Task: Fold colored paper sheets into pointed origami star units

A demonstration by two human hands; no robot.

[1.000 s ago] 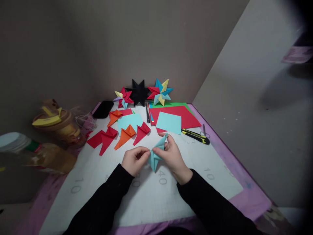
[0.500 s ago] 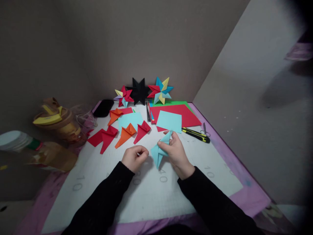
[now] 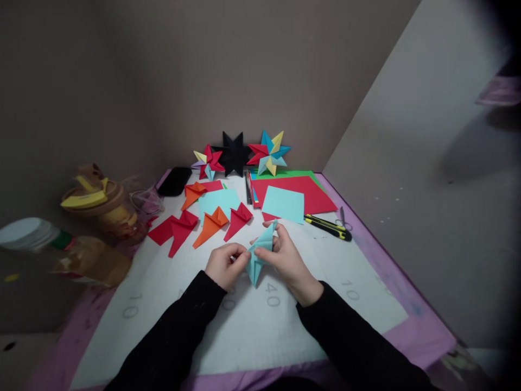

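Observation:
A light blue folded paper piece [image 3: 260, 254] with pointed ends is held up between both hands, over the white mat. My left hand [image 3: 226, 266] pinches its left edge between thumb and forefinger. On the other side my right hand [image 3: 290, 260] is closed on it, thumb across the front and fingers behind. Just beyond lie folded pieces of the same sort: a red one [image 3: 238, 220], an orange one [image 3: 210, 225], another red one [image 3: 183, 231] and a second orange one [image 3: 194, 194].
Light blue squares [image 3: 284, 205] and red sheets [image 3: 317, 194] lie at the back, beside a yellow-black cutter [image 3: 329, 227] and scissors [image 3: 344, 219]. Paper stars [image 3: 270, 155] lean at the wall. A black phone [image 3: 175, 181], a lidded bottle [image 3: 89, 259] and a brown pot [image 3: 101, 203] stand left.
My left hand has come to the light blue folded paper and now grips its left edge. The piece has shifted left and turned in my right hand.

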